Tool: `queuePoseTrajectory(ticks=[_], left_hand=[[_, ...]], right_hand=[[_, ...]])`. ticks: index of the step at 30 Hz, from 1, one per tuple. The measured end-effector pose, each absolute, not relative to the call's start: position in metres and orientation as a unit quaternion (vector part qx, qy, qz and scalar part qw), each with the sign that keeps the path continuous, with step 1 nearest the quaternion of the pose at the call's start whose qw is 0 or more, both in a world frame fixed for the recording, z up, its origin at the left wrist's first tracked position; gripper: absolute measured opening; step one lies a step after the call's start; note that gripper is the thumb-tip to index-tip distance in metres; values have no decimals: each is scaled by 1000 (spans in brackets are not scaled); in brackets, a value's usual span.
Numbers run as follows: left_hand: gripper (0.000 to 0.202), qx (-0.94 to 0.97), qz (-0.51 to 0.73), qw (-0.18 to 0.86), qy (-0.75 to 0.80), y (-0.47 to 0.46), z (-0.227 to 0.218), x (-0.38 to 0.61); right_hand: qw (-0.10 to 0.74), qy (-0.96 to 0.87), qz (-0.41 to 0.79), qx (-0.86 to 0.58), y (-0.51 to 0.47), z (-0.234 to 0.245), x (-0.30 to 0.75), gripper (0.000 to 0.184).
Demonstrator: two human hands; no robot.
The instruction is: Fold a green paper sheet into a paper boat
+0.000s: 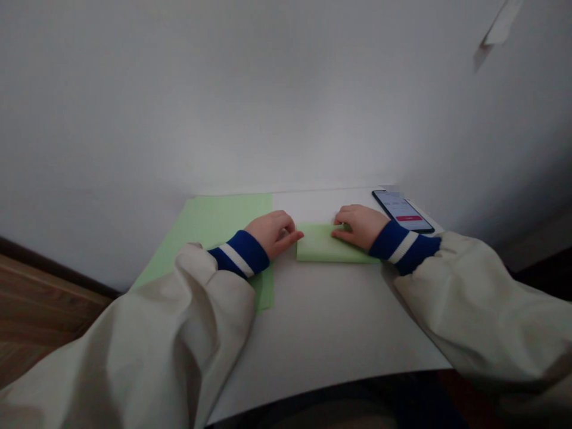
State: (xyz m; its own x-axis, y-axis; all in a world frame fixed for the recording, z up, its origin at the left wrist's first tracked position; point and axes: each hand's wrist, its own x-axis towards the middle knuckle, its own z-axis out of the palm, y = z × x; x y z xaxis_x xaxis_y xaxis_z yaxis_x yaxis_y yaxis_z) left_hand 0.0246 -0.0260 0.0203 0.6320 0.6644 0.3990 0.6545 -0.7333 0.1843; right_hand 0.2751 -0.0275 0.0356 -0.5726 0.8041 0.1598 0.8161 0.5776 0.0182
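White desk (330, 333), unreadable phone screen (401, 211), left hand (272, 233), right hand (361, 226) on green paper (322, 246)

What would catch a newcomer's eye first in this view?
The blue-and-white striped cuffs stand out first, at the ends of beige sleeves. Between them, the left hand and right hand meet at a folded pale green paper strip on the white table. A larger green sheet lies left, a lit smartphone far right.
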Motion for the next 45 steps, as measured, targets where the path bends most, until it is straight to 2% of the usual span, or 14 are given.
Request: queuePoseTrajectory(ticks=[5, 21, 35, 45], left_hand=[[50, 888, 195, -44, 414, -24, 14, 25], [39, 855, 189, -46, 481, -26, 15, 30], [29, 858, 185, -3, 480, -22, 15, 31], [13, 867, 199, 41, 455, -20, 20, 33]], right_hand=[[78, -892, -43, -444, -32, 37, 269, 25], [136, -864, -28, -484, -28, 33, 264, 20], [176, -890, -19, -421, -28, 27, 265, 22], [185, -901, -12, -392, -25, 23, 267, 22]])
